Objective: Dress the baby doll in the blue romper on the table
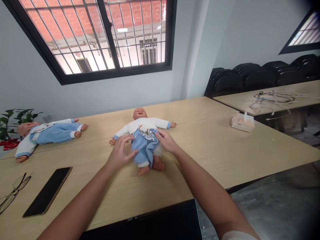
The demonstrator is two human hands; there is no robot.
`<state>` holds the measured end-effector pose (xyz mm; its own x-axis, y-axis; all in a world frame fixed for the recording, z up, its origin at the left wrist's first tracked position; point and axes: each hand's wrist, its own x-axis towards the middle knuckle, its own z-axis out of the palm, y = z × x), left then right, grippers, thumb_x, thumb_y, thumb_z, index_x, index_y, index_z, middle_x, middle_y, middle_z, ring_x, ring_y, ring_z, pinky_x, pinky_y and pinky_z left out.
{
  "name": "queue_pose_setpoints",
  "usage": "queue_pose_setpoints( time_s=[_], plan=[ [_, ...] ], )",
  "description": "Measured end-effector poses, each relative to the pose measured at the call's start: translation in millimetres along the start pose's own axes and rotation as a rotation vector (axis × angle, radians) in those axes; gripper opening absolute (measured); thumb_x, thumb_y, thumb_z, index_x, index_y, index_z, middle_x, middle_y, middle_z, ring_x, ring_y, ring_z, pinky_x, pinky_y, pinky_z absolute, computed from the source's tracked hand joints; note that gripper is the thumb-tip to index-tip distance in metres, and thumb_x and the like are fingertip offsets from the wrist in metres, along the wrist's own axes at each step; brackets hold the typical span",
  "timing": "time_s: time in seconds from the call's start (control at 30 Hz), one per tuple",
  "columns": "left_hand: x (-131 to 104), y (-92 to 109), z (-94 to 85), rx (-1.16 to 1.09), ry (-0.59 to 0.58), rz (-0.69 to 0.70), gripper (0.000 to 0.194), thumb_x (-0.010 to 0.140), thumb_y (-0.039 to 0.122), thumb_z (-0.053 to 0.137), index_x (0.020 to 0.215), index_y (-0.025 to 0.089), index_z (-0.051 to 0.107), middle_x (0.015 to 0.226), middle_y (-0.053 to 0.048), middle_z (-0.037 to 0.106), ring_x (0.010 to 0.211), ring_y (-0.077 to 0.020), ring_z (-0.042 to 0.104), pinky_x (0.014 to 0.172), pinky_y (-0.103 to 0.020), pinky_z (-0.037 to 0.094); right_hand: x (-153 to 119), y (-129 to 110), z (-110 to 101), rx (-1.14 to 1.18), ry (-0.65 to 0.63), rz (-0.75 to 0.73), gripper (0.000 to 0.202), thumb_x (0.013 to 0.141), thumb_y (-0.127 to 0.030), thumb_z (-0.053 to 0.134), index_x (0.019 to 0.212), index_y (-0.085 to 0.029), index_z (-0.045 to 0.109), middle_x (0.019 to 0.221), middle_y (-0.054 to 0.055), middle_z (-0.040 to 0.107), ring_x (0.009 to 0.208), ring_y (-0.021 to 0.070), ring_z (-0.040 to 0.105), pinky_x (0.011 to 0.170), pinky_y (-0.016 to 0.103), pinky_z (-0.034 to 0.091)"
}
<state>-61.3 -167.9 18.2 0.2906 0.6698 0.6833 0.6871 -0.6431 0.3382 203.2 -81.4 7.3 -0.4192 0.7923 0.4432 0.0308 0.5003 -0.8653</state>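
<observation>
A baby doll lies on its back on the table, arms spread, in a white top with blue cuffs. Its blue trousers cover one leg, while the other leg is partly bare at the right. At the waist, my right hand pinches the bunched blue cloth between thumb and fingers. My left hand is beside the doll's other hip, fingers curved and apart from the thumb, close to the trousers. Whether its fingertips touch the cloth is hard to see.
A second doll in similar clothes lies at the left by a potted plant. Glasses and a black phone lie nearer. At the right are a tissue box and cables. A dark flat object is at the front edge.
</observation>
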Motion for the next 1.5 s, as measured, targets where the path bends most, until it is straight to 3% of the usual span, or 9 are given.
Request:
queue_pose_setpoints(
  time_s=[0.13, 0.27, 0.4, 0.5, 0.7, 0.8, 1.07, 1.3, 1.5],
  plan=[
    [61.6, 2.2, 24.4, -0.089, -0.284, -0.039, 0.122, 0.062, 0.059, 0.09, 0.16, 0.02, 0.029, 0.163, -0.019, 0.037, 0.152, -0.0395, 0.032, 0.122, -0.052, 0.033, -4.8, -9.1, 0.4, -0.258, -0.035, -0.122, 0.042, 0.104, -0.053, 0.043, 0.101, -0.02, 0.068, 0.099, 0.008, 0.07, 0.094, 0.0228, 0.062, 0.09, 0.035, 0.046],
    [83.9, 5.0, 44.5, -0.229, -0.576, -0.104, 0.063, 0.076, 0.058, 0.079, 0.127, 0.023, 0.068, 0.131, -0.01, 0.071, 0.125, -0.0352, 0.062, 0.111, -0.046, 0.045, -5.6, -9.5, -5.4, -0.129, 0.056, -0.078, 0.043, 0.105, -0.054, 0.038, 0.105, -0.019, 0.063, 0.101, 0.007, 0.069, 0.094, 0.0223, 0.063, 0.085, 0.033, 0.047],
    [70.9, -8.0, 51.6, -0.448, -0.412, -0.295, 0.051, 0.091, 0.064, 0.057, 0.104, 0.017, 0.071, 0.105, -0.007, 0.076, 0.097, -0.0254, 0.068, 0.093, -0.037, 0.053, -5.8, -4.9, -12.4, -0.337, -0.156, -0.019, 0.045, 0.083, -0.052, 0.075, 0.112, -0.02, 0.064, 0.098, 0.003, 0.069, 0.088, 0.0226, 0.061, 0.082, 0.032, 0.044],
    [58.1, -16.8, 50.7, -0.526, -0.327, -0.436, 0.062, 0.089, 0.073, 0.052, 0.101, 0.014, 0.067, 0.095, -0.007, 0.074, 0.087, -0.0233, 0.067, 0.084, -0.035, 0.054, -3.1, 0.3, -10.0, -0.366, -0.205, 0.037, 0.02, 0.088, -0.039, 0.068, 0.094, -0.02, 0.068, 0.088, 0.003, 0.07, 0.082, 0.0207, 0.059, 0.081, 0.032, 0.043],
    [54.7, -6.3, 44.4, -0.355, -0.511, -0.376, 0.085, 0.059, 0.061, 0.087, 0.129, 0.018, 0.063, 0.126, -0.01, 0.07, 0.117, -0.0337, 0.063, 0.099, -0.041, 0.051, 5.4, 7.2, -0.2, 0.231, 0.059, 0.159, 0.022, 0.084, -0.033, 0.058, 0.097, -0.019, 0.069, 0.099, 0.002, 0.071, 0.097, 0.0211, 0.061, 0.093, 0.033, 0.046],
    [58.9, -1.5, 41.7, -0.307, -0.622, -0.346, 0.059, 0.072, 0.063, 0.079, 0.109, 0.018, 0.071, 0.106, -0.007, 0.075, 0.1, -0.0305, 0.068, 0.09, -0.039, 0.053, 4.3, 6.5, 1.8, 0.308, 0.094, 0.24, 0.023, 0.083, -0.037, 0.06, 0.094, -0.019, 0.069, 0.094, 0.002, 0.07, 0.093, 0.0204, 0.06, 0.091, 0.032, 0.047],
    [58.5, -11.7, 39.2, -0.761, -0.425, -0.532, 0.067, 0.088, 0.065, 0.062, 0.131, 0.014, 0.063, 0.126, -0.012, 0.073, 0.116, -0.0296, 0.067, 0.102, -0.043, 0.053, -2.8, -1.4, -9.2, -0.039, -0.229, 0.203, 0.039, 0.084, -0.055, 0.073, 0.093, -0.017, 0.07, 0.084, 0.0, 0.066, 0.078, 0.0181, 0.057, 0.074, 0.029, 0.046],
    [61.4, -4.0, 39.6, -0.574, -0.627, -0.405, 0.07, 0.07, 0.055, 0.085, 0.127, 0.019, 0.068, 0.125, -0.008, 0.074, 0.115, -0.0307, 0.067, 0.104, -0.043, 0.052, 0.0, 9.6, 1.1, 0.347, -0.048, 0.243, 0.046, 0.082, -0.059, 0.075, 0.105, -0.019, 0.073, 0.102, 0.005, 0.074, 0.093, 0.0207, 0.066, 0.085, 0.032, 0.053],
    [57.9, -2.5, 37.2, -0.69, -0.643, -0.442, 0.053, 0.086, 0.06, 0.068, 0.123, 0.023, 0.072, 0.123, -0.006, 0.075, 0.114, -0.0276, 0.069, 0.099, -0.039, 0.054, -4.1, -0.1, -4.5, 0.222, -0.271, 0.252, 0.05, 0.083, -0.053, 0.078, 0.118, -0.018, 0.073, 0.109, 0.006, 0.076, 0.094, 0.0209, 0.069, 0.084, 0.032, 0.054]
  ],
)
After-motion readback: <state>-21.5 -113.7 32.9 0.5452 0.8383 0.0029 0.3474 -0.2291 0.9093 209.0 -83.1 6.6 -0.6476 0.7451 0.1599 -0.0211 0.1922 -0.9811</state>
